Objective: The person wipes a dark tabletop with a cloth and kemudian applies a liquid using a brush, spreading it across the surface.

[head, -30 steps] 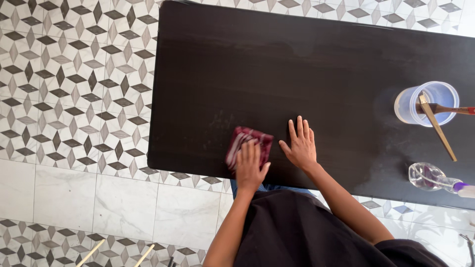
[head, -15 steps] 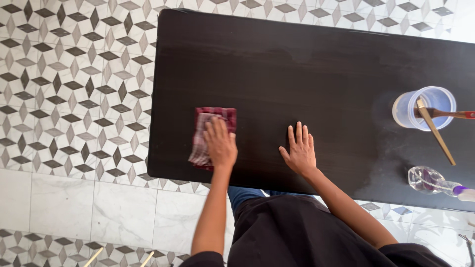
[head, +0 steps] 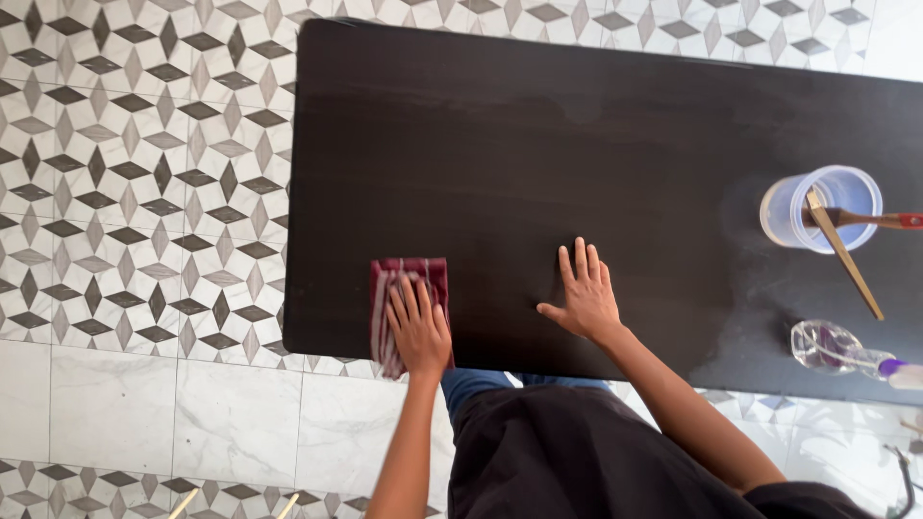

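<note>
My left hand (head: 419, 325) presses flat on a folded dark red checked cloth (head: 396, 288) at the near edge of a long black table (head: 538, 144). The cloth's near end hangs slightly over the table edge. My right hand (head: 585, 293) rests flat on the tabletop with fingers spread, a hand's width to the right of the cloth, holding nothing.
At the right end stands a clear plastic cup (head: 820, 209) with a red-handled brush (head: 870, 220) and a wooden stick (head: 846, 254) across it. A clear spray bottle (head: 841, 350) with a purple cap lies near the front right edge. Patterned floor tiles (head: 144, 173) surround the table.
My left hand slid the cloth left from beside the right hand, then pulled it back toward the near table edge. The right hand stayed in place.
</note>
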